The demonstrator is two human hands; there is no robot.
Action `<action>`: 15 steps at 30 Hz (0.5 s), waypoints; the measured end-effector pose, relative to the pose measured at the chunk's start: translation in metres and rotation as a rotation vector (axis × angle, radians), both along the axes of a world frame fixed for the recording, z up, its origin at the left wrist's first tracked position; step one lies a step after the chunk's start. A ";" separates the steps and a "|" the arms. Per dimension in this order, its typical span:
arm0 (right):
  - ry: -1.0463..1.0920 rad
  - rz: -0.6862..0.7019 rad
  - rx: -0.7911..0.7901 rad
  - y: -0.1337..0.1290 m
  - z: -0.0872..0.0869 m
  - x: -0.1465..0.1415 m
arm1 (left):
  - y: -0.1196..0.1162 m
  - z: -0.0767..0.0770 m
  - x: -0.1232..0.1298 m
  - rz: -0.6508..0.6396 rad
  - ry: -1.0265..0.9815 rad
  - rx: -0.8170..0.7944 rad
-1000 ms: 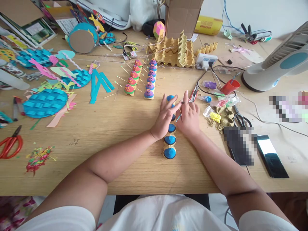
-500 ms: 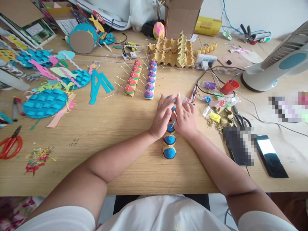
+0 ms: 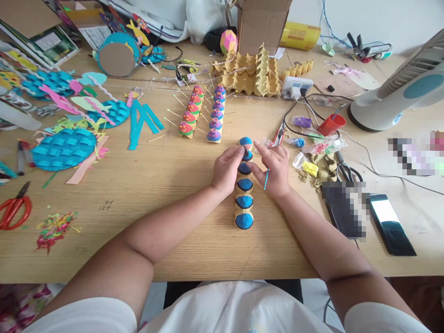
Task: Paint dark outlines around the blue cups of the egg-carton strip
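Observation:
A strip of egg-carton cups topped with blue clay and dark rims [image 3: 244, 202] runs away from me on the table. My left hand [image 3: 227, 169] is at the strip's left side near its far end, thumb and fingers pressed together by a cup; whatever they pinch is too small to make out. On the right side, my right hand [image 3: 274, 169] has its index finger and thumb apart, while a thin blue stick [image 3: 266, 179] is held against the palm by its curled fingers. Two decorated strips, one red and green [image 3: 189, 115], one purple and blue [image 3: 217, 115], stand farther back.
Blue woven discs [image 3: 64, 149] and red-handled scissors [image 3: 15, 206] lie at the left. Bagged clay [image 3: 310, 168], a red cup [image 3: 332, 124], a phone [image 3: 391, 224] and a white fan [image 3: 391, 97] are at the right. Egg trays [image 3: 243, 74] sit at the back.
My hands have moved apart, uncovering more of the blue cups. The left fingers have closed together, and the blue stick has shifted right and toward me with my right hand.

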State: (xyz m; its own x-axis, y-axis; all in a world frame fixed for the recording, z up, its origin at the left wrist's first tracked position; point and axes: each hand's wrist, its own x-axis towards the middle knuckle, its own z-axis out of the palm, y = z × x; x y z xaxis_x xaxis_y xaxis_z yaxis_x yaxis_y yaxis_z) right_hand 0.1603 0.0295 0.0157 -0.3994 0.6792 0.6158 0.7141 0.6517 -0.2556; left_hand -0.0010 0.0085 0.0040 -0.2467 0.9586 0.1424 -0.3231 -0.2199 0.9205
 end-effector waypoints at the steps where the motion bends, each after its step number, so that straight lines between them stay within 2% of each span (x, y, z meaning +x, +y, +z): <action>1: -0.015 0.019 0.041 0.000 -0.001 0.001 | 0.000 -0.001 0.000 -0.021 -0.002 0.002; 4: -0.034 0.040 0.101 -0.002 -0.001 0.000 | 0.000 -0.005 -0.001 -0.089 -0.006 0.027; 7: 0.033 0.011 0.064 -0.003 0.001 0.000 | 0.000 -0.007 0.000 -0.134 -0.039 0.060; 15: 0.509 -0.014 -0.117 -0.004 0.002 -0.003 | 0.002 -0.008 -0.004 -0.044 0.053 0.099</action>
